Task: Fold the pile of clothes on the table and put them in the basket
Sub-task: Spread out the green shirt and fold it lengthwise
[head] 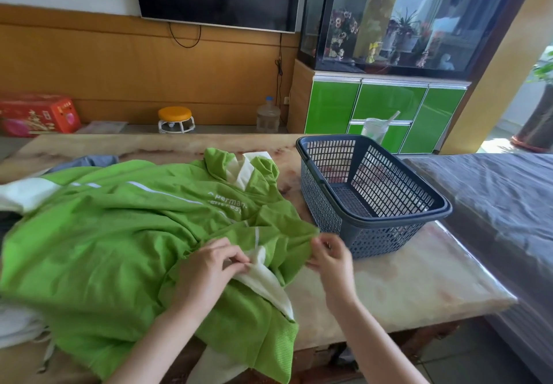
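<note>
The green jacket (119,234) covers most of a grey garment (86,161); the jacket's white lettering (229,204) is creased, unreadable. At the left edge, white clothes (16,323) are cut off.

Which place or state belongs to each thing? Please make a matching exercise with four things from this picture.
1. basket
2. left hand
3. right hand
4. orange stool

A. on the floor beyond the table
B. pinches the white part of the green jacket
C. empty, on the table
D. pinches the green jacket's green edge

Pairs: 1-C, 2-B, 3-D, 4-A
</note>
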### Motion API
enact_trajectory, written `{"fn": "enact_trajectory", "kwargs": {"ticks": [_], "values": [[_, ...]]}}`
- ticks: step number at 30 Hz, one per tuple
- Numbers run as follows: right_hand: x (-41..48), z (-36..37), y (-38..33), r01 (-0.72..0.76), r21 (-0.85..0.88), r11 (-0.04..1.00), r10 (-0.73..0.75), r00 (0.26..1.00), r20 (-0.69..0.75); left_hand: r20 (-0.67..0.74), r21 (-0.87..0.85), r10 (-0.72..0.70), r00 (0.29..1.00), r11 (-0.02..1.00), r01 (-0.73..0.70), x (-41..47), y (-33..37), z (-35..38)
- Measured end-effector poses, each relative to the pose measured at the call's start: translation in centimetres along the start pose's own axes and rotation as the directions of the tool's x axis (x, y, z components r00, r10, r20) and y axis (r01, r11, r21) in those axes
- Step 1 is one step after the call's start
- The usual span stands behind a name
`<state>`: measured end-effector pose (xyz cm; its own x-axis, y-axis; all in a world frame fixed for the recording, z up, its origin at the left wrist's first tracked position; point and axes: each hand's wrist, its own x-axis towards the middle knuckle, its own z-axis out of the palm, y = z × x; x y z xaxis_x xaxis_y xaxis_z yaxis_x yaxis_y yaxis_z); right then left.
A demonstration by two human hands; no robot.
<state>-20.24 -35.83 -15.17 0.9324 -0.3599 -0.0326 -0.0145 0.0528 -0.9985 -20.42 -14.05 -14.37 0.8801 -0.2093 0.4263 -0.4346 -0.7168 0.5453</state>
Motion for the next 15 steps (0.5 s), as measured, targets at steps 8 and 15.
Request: {"fn": "enact_trajectory", "kwargs": {"ticks": [8,15], "values": [[0.8,-1.6,-3.5,0.190,-0.177,0.966,-0.178,0.981,0.080,-0.015,0.144,-0.076,0.997,0.987,0.077,-0.5,-1.0,-1.5],[-2.1,-3.9,4.2,-0.095,-0.337,0.937,0.218,0.913,0.346,0.113,0.193,-0.020,0.993,0.981,-0.003,-1.9,2.4,1.3]]}}
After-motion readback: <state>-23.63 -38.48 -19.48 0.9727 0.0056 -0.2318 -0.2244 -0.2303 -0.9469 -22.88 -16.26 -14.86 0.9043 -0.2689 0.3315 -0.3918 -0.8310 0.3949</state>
